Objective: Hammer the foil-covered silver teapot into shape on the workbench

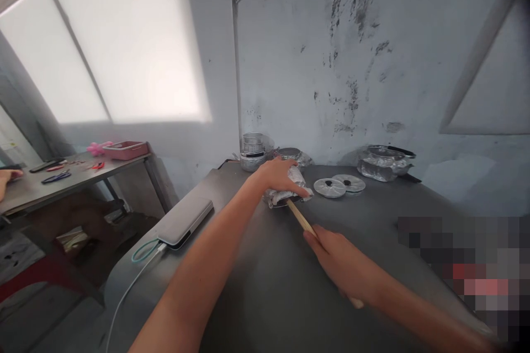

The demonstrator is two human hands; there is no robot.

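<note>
My right hand [335, 253] is closed round a pale wooden handle [304, 218], which slants up and away from me. The handle's far end meets a dark, shallow pan-like piece [285, 202] partly covered by crumpled, shiny wrapping [296, 176]. My left hand [281, 174] reaches over this piece from the left, its thumb and fingers curved round the wrapping. The hand hides much of the piece, so its full shape does not show. Just to the right, two round lids [330, 188] with black knobs lie overlapping on the grey table [256, 287].
Stacked metal pots [253, 154] and a wrapped pan [290, 153] stand by the wall. A wrapped pot [381, 164] is at the back right. A power bank [186, 223] with a white cable lies left. Another person's hand [6, 179] shows at a side table with a pink tray [126, 150].
</note>
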